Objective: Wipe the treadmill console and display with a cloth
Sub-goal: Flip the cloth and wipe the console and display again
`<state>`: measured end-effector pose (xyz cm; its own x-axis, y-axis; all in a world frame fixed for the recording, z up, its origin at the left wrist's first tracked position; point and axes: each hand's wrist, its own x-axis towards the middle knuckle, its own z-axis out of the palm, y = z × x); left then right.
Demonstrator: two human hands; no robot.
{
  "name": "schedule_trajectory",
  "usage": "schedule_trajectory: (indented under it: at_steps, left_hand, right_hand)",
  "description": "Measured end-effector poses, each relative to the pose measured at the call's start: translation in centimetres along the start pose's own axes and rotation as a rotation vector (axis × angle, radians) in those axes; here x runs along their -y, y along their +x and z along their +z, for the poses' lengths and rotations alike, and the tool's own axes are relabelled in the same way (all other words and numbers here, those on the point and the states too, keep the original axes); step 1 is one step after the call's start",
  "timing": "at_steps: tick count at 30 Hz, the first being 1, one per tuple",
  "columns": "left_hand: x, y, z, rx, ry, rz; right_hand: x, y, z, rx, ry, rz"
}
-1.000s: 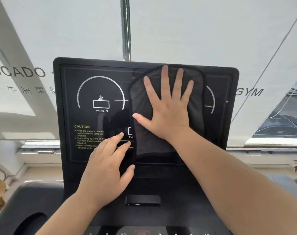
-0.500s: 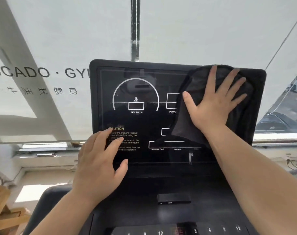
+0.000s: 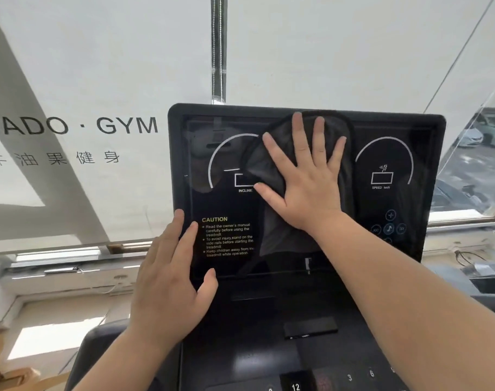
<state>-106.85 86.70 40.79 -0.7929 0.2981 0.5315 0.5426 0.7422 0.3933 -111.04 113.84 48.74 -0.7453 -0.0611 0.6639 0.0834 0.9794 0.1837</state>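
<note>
flatly, the right hand presses the cloth against the display, fingers spread; left hand rests flat.

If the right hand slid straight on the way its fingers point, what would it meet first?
The right hand, flat on the cloth, would likely meet the display's top rim first, close above it.
</note>
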Motion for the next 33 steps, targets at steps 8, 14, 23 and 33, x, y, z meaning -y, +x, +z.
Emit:
schedule_trajectory:
  at_steps: [8,14,23,33]
  left_hand:
    - [1.4,0.1,-1.7,0.111,-0.136,-0.017]
    - [1.1,0.1,-3.6,0.14,-0.413,-0.101]
    - [0.2,0.3,-2.3,-0.005,-0.589,-0.282]
    - [3.2,-0.6,-4.3,0.178,-1.097,-0.304]
  right_hand:
    - [1.0,2.4,-0.8,0.018,0.17,0.579]
    - [10.6,5.9,-1.3,-0.012,0.063,0.138]
    - [7.1,3.3,-0.3,-0.013,-0.006,-0.376]
    - [8.0,4.1,-0.7,-0.017,0.152,0.268]
